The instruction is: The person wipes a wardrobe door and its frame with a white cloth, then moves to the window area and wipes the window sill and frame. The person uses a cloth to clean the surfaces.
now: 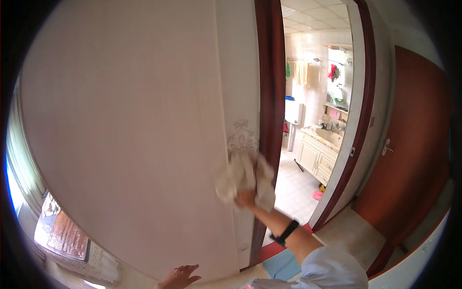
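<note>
Ambient light is moderate and soft. The tiled room (pixel 287 185) at right of centre reads brightest, partly washed out. Daylight glows at the far-left curtain (pixel 24 144). The cloth (pixel 240 176) shows motion blur. The brown door (pixel 414 130) bows with fisheye distortion; corners fall to black.

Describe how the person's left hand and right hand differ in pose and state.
The right hand holds an off-white cloth up at the pale patterned wall strip; the left hand is low, near the picture's bottom edge, with nothing visible in it. The right hand is blurred and largely covered by the cloth, while the left hand shows plainly, open. A black wristband sits behind the right hand; none shows by the left hand. Both wear no gloves.
</note>
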Demonstrator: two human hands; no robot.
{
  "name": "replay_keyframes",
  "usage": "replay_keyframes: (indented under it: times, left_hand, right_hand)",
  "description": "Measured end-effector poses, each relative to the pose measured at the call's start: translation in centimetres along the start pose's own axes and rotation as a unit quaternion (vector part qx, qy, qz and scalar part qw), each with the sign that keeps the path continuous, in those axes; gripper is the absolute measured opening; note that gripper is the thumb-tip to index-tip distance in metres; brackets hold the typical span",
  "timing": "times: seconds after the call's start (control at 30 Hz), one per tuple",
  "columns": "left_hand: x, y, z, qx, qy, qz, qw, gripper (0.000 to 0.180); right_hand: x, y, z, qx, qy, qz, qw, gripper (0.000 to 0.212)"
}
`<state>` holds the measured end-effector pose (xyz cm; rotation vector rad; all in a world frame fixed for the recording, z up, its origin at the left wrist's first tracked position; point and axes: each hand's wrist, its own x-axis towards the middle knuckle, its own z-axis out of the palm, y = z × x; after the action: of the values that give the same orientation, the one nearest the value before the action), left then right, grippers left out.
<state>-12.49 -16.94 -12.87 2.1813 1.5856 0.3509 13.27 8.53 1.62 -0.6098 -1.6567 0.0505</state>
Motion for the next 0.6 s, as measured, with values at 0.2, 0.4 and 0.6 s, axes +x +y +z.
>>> replay_keyframes:
  times: [0.2,0.4,0.6]
  left_hand:
    - [-3.5,-0.1,2.9,-0.013,-0.02,-0.006,1.0,0.052]
    - [0.2,-4.2,4.3,-0.025,-0.101,-0.019,0.994,0.058]
    - [5.3,-4.9,2.3,-0.082,0.05,-0.08,0.992,0.058]
  right_hand:
    - [-9.7,-0.3,1.5,0.016,-0.119,0.109,0.987,0.073]
    - [17.7,-2.1,-4.0,-0.138,-0.008,-0.112,0.984,0.083]
    - [55.5,-14.1,-10.6,-0.5,0.082,-0.38,0.774,0.032]
